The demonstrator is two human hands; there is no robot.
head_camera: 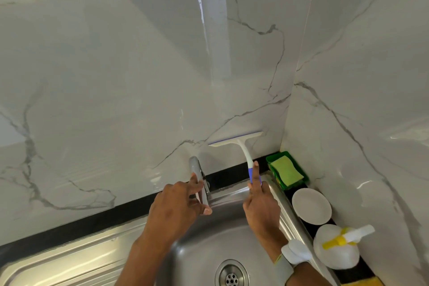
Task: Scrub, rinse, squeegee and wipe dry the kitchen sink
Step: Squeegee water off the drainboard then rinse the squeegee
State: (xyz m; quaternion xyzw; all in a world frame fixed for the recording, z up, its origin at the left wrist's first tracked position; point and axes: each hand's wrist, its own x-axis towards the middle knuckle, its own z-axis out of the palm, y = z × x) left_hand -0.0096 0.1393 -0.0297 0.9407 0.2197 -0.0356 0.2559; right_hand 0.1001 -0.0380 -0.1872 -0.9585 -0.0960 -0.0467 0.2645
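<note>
Stainless steel fills the lower part of the view: the sink (209, 246) with its drain (231, 274) near the bottom edge and the chrome tap (199, 179) rising at its back rim. The right hand (260, 206) holds the squeegee (241, 146) by its blue grip, fingers (255, 174) curled round the handle with the forefinger laid straight along it, and the white blade sits flat against the marble wall (116, 100) just above the black strip behind the basin. The left hand (176, 209) grips the tap, thumb beneath the spout and forefinger stretched along it, apparently steadying or swinging it aside. The step looks like the squeegee pass, taken on the splashback beside the tap. To do it well, the blade's full edge should stay pressed to the tile and be drawn downward in one even stroke toward the basin, so water runs into the bowl rather than onto the ledge; the tap held clear lets the blade pass without catching. The blade lies well beyond the fingertips, at the far end of the curved neck. On the tabletop strip at right sit a green tray with a sponge (286, 173), a white dish (311, 205) and a spray bottle (343, 238).
</note>
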